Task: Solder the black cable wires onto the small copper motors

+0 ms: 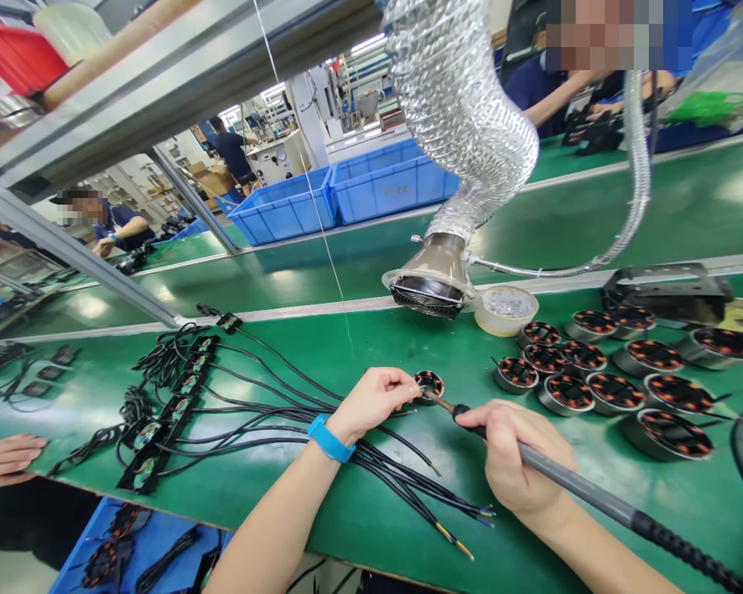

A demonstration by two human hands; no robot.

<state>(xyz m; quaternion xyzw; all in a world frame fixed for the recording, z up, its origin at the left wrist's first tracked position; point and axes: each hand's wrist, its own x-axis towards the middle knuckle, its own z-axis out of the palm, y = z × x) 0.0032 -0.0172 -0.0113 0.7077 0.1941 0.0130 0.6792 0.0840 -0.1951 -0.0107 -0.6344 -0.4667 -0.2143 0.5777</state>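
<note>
My right hand (523, 462) grips the handle of a soldering iron (570, 483), whose tip points left at a small round motor part (430, 386) with a dark, orange-spotted inside. Beside that part, my left hand (371, 404) has its thumb and forefinger pinched at the near-left edge; what they hold is too small to make out. A blue band (330, 439) circles my left wrist. Black cables (409, 483) with stripped coloured ends run under my left forearm from a row of small circuit boards (179, 404) on the green table (248, 503).
Several round motor parts (612, 392) stand at the right. A fume duct (464, 115) hangs over a round tub (506, 309). Blue crates (390, 186) stand behind. Another person's hand (12, 458) rests at the left edge, near a blue bin (173, 553). More people sit farther back.
</note>
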